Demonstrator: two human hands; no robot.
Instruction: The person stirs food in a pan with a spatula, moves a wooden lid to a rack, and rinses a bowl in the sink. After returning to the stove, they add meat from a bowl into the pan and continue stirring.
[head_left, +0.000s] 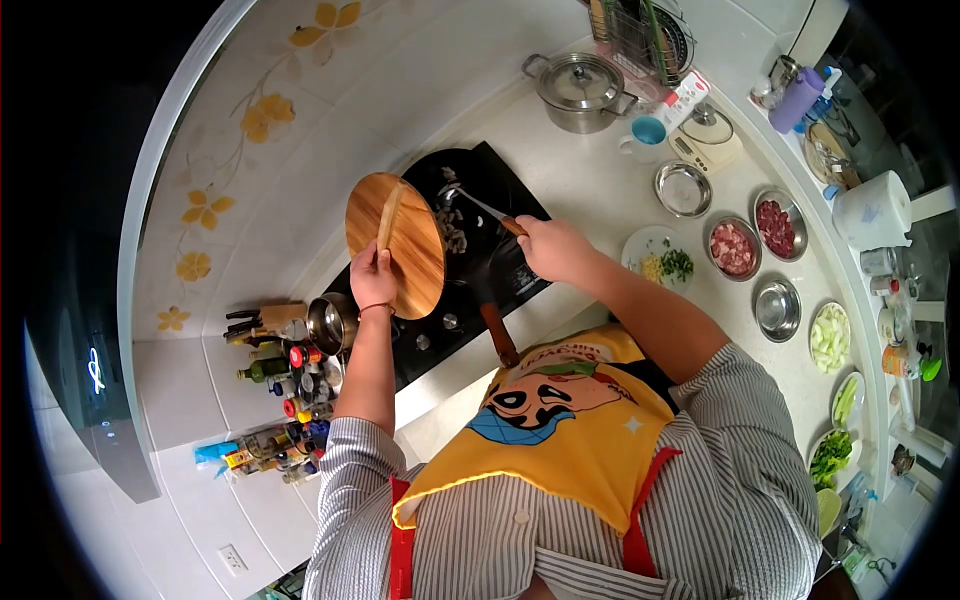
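My left hand (372,277) grips the bar handle of a round wooden lid (425,255), which is tilted up beside the wok. Fingers wrapped round the wooden handle, my right hand (553,248) holds a metal spatula (487,207) whose head is down in the wok; its exact shape is hard to make out. The dark wok (480,262) sits on the black cooktop (520,192), its brown handle pointing toward my apron. Small greyish pieces of food (453,233) lie in the wok, partly hidden by the lid.
A lidded steel pot (582,95) stands at the back of the counter. To the right are a plate of chopped garnish (648,246), steel bowls of raw meat (733,248) and plates of cut vegetables (830,338). A saucepan (330,322), knife block (280,318) and several bottles stand left.
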